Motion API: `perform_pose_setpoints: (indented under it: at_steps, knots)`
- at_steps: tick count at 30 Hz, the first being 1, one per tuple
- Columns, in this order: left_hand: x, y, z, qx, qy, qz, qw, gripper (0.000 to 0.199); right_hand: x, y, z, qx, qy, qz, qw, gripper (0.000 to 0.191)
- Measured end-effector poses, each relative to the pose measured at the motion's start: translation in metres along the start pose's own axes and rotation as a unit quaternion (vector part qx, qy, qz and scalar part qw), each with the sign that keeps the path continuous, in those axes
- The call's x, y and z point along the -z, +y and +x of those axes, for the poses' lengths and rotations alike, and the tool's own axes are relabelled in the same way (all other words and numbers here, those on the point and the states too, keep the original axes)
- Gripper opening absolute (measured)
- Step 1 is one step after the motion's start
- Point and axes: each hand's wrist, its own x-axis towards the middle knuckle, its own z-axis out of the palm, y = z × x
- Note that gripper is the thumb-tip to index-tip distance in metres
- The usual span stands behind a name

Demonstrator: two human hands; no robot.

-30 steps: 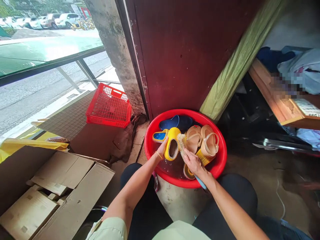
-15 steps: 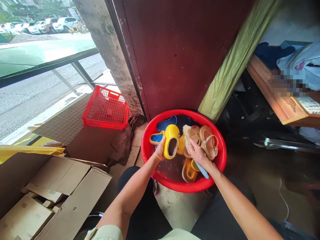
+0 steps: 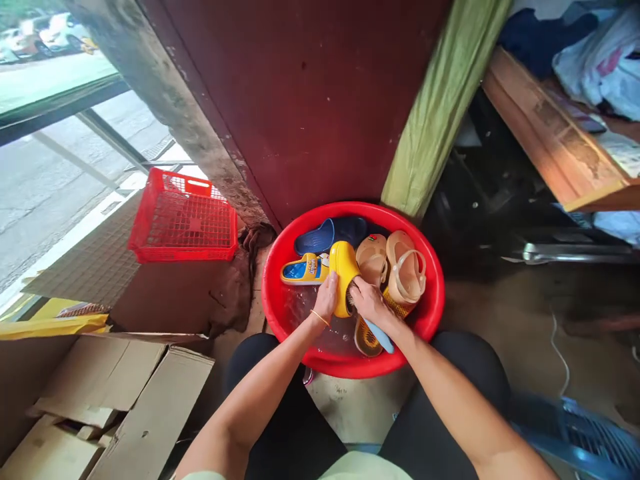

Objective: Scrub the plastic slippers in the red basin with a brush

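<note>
Over a round red basin (image 3: 436, 313) of dark water, my left hand (image 3: 327, 297) grips a yellow clog (image 3: 341, 260) by its side. My right hand (image 3: 369, 300) is closed on a scrubbing brush with a blue handle (image 3: 380, 337); its bristles are pushed into the clog's opening and mostly hidden. Left of the clog lies a yellow slipper with a blue insole (image 3: 300, 271). Behind are dark blue slippers (image 3: 323, 237). Beige clogs (image 3: 407, 270) sit at the right, and a yellow sole (image 3: 367, 339) shows below my right hand.
A red plastic crate (image 3: 185, 220) stands at the left beside a dark cloth (image 3: 255, 240). Opened cardboard boxes (image 3: 145, 413) fill the lower left. A dark red door (image 3: 300, 100) rises behind the basin, with a green curtain (image 3: 425, 113) and a wooden shelf (image 3: 555, 127) to the right.
My right hand has brought the brush left from over the beige clogs into the yellow clog's opening. The clog has tilted towards the brush. The whole view has shifted.
</note>
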Motion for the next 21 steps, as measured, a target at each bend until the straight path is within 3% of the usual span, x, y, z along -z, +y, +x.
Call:
perform_pose_setpoints:
  at_steps: [4, 11, 15, 18, 21]
  knots:
    - [0.004, 0.004, 0.0, -0.029, 0.028, 0.012, 0.999, 0.058, 0.005, 0.001, -0.002, 0.015, -0.04, 0.059, 0.997, 0.029]
    - [0.026, 0.024, 0.004, -0.073, 0.067, -0.008, 0.995, 0.06, -0.003, 0.005, -0.045, 0.067, -0.137, 0.069, 0.986, 0.042]
    - [0.015, 0.026, -0.003, -0.071, 0.07, -0.014, 0.995, 0.055, -0.007, 0.003, -0.032, 0.066, -0.062, 0.08, 0.993, 0.041]
    - [0.004, 0.02, -0.012, -0.042, 0.027, -0.027, 0.998, 0.054, -0.006, 0.001, -0.01, 0.028, 0.005, 0.092, 0.995, 0.038]
    - [0.001, 0.013, -0.015, -0.027, -0.004, -0.047, 0.999, 0.058, -0.002, 0.001, 0.001, 0.012, -0.003, 0.104, 0.995, 0.035]
